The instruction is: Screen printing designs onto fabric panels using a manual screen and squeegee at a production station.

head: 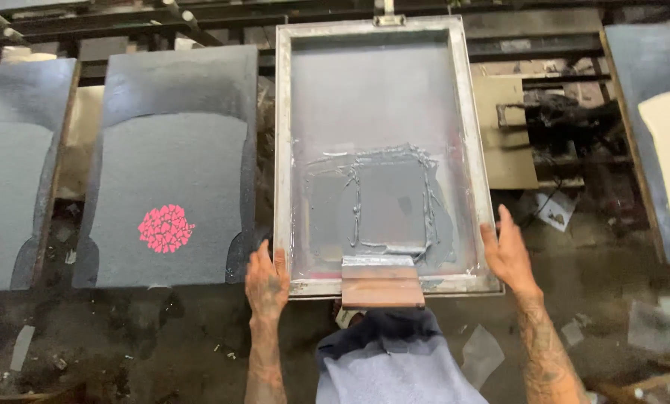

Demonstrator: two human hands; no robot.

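Both hands grip the near corners of a metal-framed printing screen, fingers spread flat along its sides.

Left hand (pixel 267 278) lies open against the near left corner of the screen frame (pixel 282 150), fingers pointing far; right hand (pixel 506 249) presses open on the near right edge, thumb seemingly hooked on the rail, though that is hard to see. Inside the frame, grey ink (pixel 380 202) is smeared in a rough square on the mesh. A wooden-handled squeegee (pixel 382 282) rests on the near rail between the hands, its blade touching the ink. Left of the screen sits a grey garment (pixel 174 179) on a platen, bearing a pink round print (pixel 166 228). Near the person, grey cloth (pixel 395 366) hangs below the squeegee.
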